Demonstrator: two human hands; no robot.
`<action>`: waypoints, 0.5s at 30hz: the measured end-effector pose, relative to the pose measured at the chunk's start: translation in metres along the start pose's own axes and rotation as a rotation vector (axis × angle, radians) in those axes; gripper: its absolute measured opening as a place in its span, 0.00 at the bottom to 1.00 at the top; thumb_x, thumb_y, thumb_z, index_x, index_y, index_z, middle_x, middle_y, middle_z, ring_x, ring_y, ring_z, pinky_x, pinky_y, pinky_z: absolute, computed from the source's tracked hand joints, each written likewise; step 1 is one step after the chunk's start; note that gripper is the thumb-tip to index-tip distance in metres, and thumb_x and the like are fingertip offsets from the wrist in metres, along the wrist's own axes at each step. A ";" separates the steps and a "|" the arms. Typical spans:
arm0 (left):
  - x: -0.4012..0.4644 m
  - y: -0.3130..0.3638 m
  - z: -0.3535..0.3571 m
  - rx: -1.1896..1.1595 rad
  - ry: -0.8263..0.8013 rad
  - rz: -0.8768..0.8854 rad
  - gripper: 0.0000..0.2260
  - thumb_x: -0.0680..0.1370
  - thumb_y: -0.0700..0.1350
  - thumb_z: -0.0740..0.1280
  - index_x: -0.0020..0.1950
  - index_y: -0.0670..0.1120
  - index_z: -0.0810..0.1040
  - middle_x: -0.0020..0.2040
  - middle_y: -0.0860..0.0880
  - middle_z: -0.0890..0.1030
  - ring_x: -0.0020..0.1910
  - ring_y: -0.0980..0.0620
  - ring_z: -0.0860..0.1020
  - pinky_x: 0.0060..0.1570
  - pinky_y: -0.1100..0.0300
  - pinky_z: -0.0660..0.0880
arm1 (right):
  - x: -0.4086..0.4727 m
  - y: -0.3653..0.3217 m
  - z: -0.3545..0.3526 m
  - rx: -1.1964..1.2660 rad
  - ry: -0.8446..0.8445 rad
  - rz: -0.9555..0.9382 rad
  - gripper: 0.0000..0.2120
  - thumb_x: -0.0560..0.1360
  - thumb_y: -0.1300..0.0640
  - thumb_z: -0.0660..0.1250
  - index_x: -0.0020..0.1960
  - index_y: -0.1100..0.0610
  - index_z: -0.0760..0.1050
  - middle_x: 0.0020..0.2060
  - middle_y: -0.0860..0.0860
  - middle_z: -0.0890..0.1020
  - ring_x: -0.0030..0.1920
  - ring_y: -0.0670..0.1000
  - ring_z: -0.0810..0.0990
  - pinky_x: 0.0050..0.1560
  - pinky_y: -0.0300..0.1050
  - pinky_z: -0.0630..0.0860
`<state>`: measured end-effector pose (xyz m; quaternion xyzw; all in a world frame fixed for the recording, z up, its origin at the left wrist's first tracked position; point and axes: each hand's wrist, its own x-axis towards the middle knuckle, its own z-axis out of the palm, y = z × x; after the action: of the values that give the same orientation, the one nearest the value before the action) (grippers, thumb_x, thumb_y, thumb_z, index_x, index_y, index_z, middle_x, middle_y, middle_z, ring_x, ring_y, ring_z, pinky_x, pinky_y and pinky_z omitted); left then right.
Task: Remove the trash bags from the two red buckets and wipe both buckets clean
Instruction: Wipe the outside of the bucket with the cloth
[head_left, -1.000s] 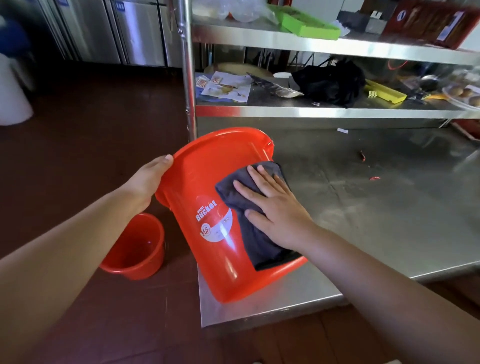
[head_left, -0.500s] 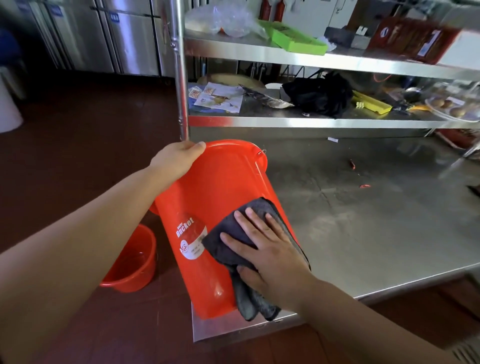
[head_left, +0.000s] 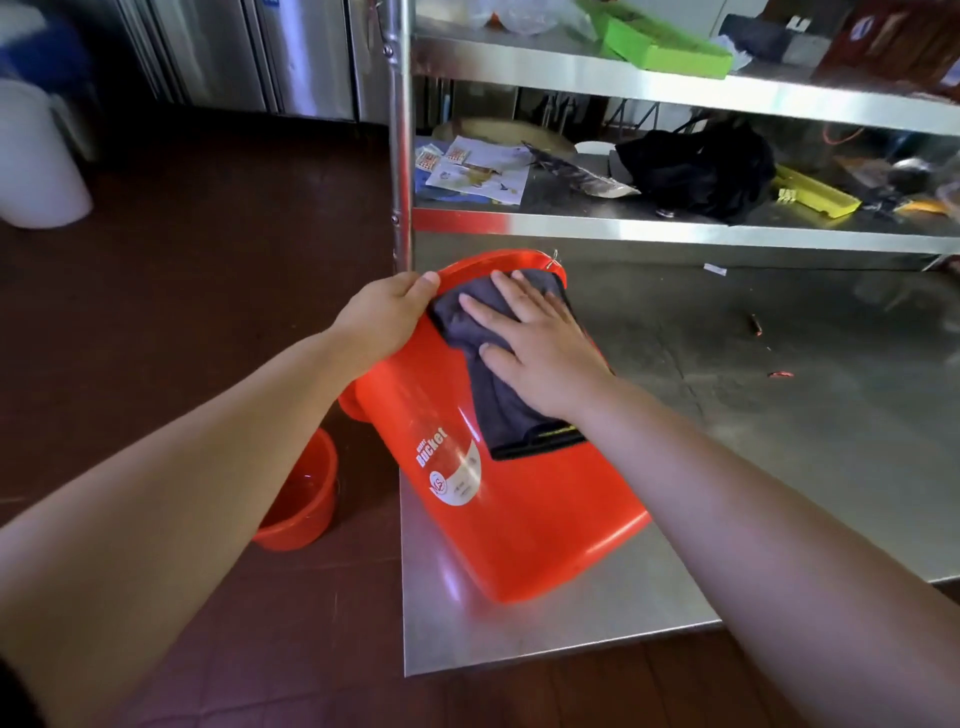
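Observation:
A large red bucket with a white label leans tilted on the steel table, its mouth facing away from me. My left hand grips its rim at the upper left. My right hand lies flat with spread fingers on a dark grey cloth, pressing it against the bucket's outer wall just below the rim. A second, smaller red bucket stands on the floor to the left, partly hidden behind my left forearm.
A steel shelf rack stands behind the table, with papers, a black bag, a yellow tray and a green tray on it. Its upright post is just behind my left hand. A white container stands on the dark floor far left.
My right hand has slid the cloth from the bucket's lower wall up to just under the rim. The bucket has tipped further over, and my left hand has stayed on the rim.

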<state>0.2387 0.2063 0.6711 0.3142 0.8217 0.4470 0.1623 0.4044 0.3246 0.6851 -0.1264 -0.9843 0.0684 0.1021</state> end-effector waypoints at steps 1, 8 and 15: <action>0.000 0.001 0.001 0.028 0.004 0.002 0.17 0.79 0.59 0.56 0.57 0.53 0.78 0.58 0.45 0.80 0.59 0.46 0.76 0.61 0.53 0.71 | 0.007 0.006 -0.001 0.042 0.004 0.039 0.24 0.80 0.50 0.57 0.75 0.42 0.57 0.77 0.52 0.51 0.77 0.52 0.46 0.75 0.52 0.46; -0.010 0.002 0.001 0.065 0.007 -0.026 0.22 0.79 0.62 0.52 0.65 0.53 0.74 0.62 0.47 0.77 0.62 0.46 0.74 0.63 0.49 0.70 | -0.024 0.047 -0.001 0.342 -0.032 0.179 0.25 0.79 0.50 0.56 0.74 0.38 0.56 0.77 0.43 0.49 0.76 0.44 0.46 0.74 0.44 0.50; -0.021 -0.016 -0.004 0.011 0.069 -0.035 0.23 0.80 0.60 0.51 0.66 0.49 0.74 0.59 0.48 0.77 0.62 0.46 0.73 0.57 0.56 0.67 | -0.106 0.038 0.003 0.304 0.027 0.101 0.27 0.76 0.48 0.58 0.73 0.41 0.55 0.77 0.48 0.53 0.76 0.46 0.49 0.75 0.44 0.49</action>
<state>0.2464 0.1835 0.6595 0.2852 0.8346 0.4499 0.1401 0.5134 0.3332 0.6566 -0.1596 -0.9536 0.2199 0.1298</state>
